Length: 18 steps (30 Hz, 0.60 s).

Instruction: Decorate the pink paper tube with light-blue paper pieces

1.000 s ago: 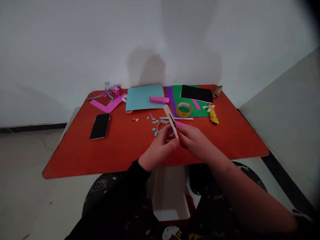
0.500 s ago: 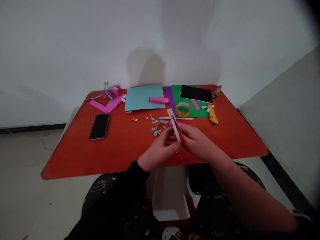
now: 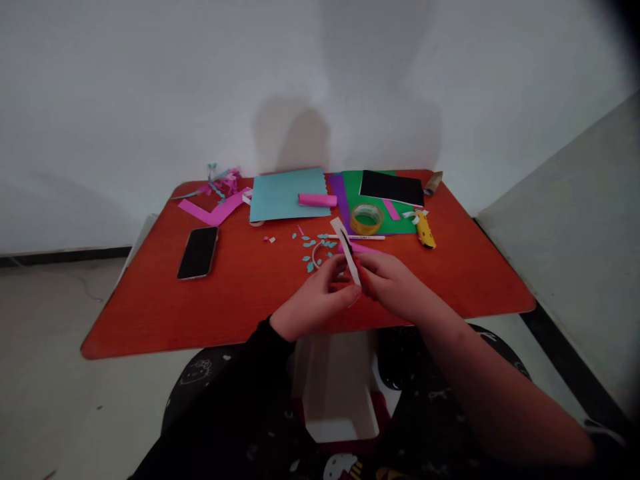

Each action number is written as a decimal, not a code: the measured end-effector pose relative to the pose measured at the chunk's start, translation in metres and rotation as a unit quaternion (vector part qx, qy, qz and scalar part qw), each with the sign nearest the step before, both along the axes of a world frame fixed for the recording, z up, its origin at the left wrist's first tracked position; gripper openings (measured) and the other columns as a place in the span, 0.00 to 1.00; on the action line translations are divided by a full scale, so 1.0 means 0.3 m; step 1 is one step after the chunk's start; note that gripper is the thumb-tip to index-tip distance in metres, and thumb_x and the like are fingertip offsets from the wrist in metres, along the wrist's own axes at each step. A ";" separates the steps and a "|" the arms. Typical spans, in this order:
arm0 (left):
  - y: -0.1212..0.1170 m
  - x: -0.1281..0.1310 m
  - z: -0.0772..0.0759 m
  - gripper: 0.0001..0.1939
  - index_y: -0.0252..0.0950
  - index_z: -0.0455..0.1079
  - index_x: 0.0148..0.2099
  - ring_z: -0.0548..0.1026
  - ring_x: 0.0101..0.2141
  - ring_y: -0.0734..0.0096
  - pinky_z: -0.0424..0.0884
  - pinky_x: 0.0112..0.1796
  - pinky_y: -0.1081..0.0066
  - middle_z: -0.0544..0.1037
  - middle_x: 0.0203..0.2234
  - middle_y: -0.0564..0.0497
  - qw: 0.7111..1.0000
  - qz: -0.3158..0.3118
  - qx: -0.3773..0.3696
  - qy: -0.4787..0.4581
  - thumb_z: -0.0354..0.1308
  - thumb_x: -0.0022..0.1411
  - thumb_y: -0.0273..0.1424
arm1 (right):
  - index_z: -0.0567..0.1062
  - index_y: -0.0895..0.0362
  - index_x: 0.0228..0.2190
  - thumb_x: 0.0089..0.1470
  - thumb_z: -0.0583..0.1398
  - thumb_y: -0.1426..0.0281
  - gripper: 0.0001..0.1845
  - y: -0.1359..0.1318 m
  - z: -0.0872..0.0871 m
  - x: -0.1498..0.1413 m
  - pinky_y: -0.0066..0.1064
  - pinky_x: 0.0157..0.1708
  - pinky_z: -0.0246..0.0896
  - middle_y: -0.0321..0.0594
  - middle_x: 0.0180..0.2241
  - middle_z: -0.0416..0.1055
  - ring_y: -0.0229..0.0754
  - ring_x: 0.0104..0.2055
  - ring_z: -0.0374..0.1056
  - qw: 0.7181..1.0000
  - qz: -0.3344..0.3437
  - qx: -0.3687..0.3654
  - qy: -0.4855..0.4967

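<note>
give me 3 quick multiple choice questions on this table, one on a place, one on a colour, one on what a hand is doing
1. The roll of tape lies on: A the phone, B the green sheet, C the yellow utility knife.
2. The pink roll lies on a card that is: A light blue, B black, C purple.
3. The right hand holds: A the phone, B the yellow utility knife, C red-handled scissors.

1 B, the tape sits on the green.
2 A, the card beneath it is light blue.
3 C, red handles show in its grip.

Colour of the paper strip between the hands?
The paper strip is white; head view.
</note>
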<state>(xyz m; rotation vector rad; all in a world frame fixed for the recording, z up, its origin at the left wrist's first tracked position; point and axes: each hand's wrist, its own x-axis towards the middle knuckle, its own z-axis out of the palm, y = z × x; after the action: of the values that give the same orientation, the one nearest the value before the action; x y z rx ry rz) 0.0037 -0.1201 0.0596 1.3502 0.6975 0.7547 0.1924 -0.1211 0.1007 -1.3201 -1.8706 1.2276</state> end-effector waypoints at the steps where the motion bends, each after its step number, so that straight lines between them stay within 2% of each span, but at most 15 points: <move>1: 0.000 -0.001 0.003 0.35 0.39 0.63 0.66 0.73 0.58 0.48 0.66 0.60 0.50 0.69 0.64 0.38 1.000 -0.002 0.000 0.006 0.64 0.63 0.48 | 0.80 0.55 0.40 0.65 0.56 0.62 0.15 -0.001 0.001 0.001 0.35 0.40 0.66 0.41 0.37 0.78 0.45 0.39 0.71 1.000 0.004 -0.004 0.009; 4: 0.000 -0.002 0.014 0.36 0.39 0.64 0.65 0.69 0.61 0.45 0.64 0.61 0.48 0.68 0.65 0.37 1.000 -0.006 0.008 0.026 0.64 0.62 0.50 | 0.81 0.53 0.43 0.65 0.57 0.62 0.14 -0.002 0.002 0.003 0.37 0.44 0.67 0.41 0.40 0.79 0.47 0.44 0.73 0.999 0.012 -0.017 0.025; 7: -0.001 -0.009 0.026 0.36 0.38 0.65 0.65 0.66 0.64 0.44 0.62 0.63 0.47 0.68 0.65 0.36 0.999 -0.012 0.014 0.044 0.64 0.61 0.51 | 0.82 0.53 0.43 0.64 0.58 0.62 0.14 -0.002 -0.002 0.006 0.37 0.45 0.67 0.40 0.40 0.80 0.47 0.44 0.73 0.999 0.011 -0.026 0.020; 12: 0.004 -0.027 0.028 0.38 0.38 0.64 0.67 0.65 0.65 0.43 0.62 0.63 0.47 0.66 0.67 0.37 0.995 -0.027 0.020 0.090 0.64 0.62 0.52 | 0.82 0.54 0.43 0.65 0.57 0.59 0.16 -0.008 0.001 0.011 0.33 0.36 0.65 0.40 0.38 0.79 0.43 0.37 0.71 0.998 0.005 -0.057 0.015; 18: 0.005 -0.032 0.022 0.40 0.37 0.63 0.67 0.64 0.66 0.42 0.61 0.64 0.45 0.65 0.67 0.36 0.993 -0.027 0.022 0.109 0.64 0.61 0.54 | 0.80 0.55 0.44 0.66 0.56 0.52 0.22 -0.013 0.013 0.018 0.30 0.30 0.60 0.36 0.28 0.72 0.39 0.29 0.65 0.995 0.003 -0.091 0.036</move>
<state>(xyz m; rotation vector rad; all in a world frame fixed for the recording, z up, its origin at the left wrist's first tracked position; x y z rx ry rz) -0.0058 -0.1185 0.0661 1.5006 0.8166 0.5879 0.1979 -0.1250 0.1045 -1.3446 -1.7480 1.4575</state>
